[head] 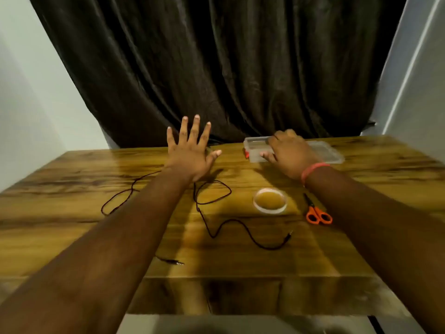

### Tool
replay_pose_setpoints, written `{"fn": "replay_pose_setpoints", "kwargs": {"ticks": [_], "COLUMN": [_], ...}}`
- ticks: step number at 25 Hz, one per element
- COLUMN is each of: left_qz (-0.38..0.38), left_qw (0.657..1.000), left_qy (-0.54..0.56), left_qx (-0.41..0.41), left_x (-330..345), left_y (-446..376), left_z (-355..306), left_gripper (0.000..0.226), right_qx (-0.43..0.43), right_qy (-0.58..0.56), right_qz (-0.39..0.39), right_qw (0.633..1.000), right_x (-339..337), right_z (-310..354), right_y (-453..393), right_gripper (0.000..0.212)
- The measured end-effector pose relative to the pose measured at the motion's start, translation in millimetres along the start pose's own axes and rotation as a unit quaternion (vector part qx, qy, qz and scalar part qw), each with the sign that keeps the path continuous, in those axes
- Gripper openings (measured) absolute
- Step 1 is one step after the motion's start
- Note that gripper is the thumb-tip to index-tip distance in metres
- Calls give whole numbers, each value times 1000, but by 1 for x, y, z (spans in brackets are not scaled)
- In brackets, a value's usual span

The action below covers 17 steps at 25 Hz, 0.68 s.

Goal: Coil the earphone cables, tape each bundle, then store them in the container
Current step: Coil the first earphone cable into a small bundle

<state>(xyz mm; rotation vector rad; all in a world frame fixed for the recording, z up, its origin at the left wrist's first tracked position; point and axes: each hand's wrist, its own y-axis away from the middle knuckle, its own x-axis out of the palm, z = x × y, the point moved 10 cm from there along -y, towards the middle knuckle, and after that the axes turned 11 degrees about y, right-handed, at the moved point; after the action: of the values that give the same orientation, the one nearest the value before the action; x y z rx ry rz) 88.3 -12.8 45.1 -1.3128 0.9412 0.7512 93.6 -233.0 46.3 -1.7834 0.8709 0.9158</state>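
Two dark earphone cables lie loose on the wooden table (72, 237). One cable (216, 227) snakes across the middle and ends in a jack at the right. The other cable (120, 196) runs under my left forearm, its jack near the front edge. My left hand (192, 155) hovers with fingers spread wide, holding nothing. My right hand (286, 155) rests on the clear plastic container (330, 153) at the back, fingers curled over its near-left part and thumb along its front edge. A roll of clear tape (270, 201) lies in front of the container.
Orange-handled scissors (317, 213) lie right of the tape roll, blades pointing away. A dark curtain (228, 68) hangs right behind the table's far edge. White walls flank both sides. The table's front edge runs just below the nearer jack.
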Motion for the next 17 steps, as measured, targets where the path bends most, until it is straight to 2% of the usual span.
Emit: {"fn": "replay_pose_setpoints", "kwargs": {"ticks": [1, 3, 5, 7, 12, 15, 17], "left_qz": [-2, -7, 1, 22, 24, 14, 6], "left_qw": [1000, 1000, 998, 997, 986, 971, 966], "left_qy": [4, 26, 55, 60, 108, 136, 184], "left_qx": [-6, -2, 15, 32, 127, 196, 180], "left_x": [-3, -8, -6, -4, -5, 1, 7], "left_y": [12, 37, 64, 89, 147, 174, 177], "left_z": [-4, -16, -28, -40, -91, -126, -135], "left_gripper": [79, 78, 77, 76, 63, 47, 36], "right_qx": [-36, -109, -142, -154, -125, -56, 5], "right_qy": [-48, -138, -196, -222, -279, -357, -466], "right_qz": [17, 136, 260, 295, 262, 180, 92], "right_qw": [998, 975, 935, 917, 915, 915, 880], "right_x": [1, 13, 30, 35, 35, 26, 16], "right_z": [6, 25, 41, 47, 55, 60, 63], "right_y": [13, 52, 100, 131, 151, 149, 145], "right_gripper": [42, 31, 29, 28, 12, 13, 12]}}
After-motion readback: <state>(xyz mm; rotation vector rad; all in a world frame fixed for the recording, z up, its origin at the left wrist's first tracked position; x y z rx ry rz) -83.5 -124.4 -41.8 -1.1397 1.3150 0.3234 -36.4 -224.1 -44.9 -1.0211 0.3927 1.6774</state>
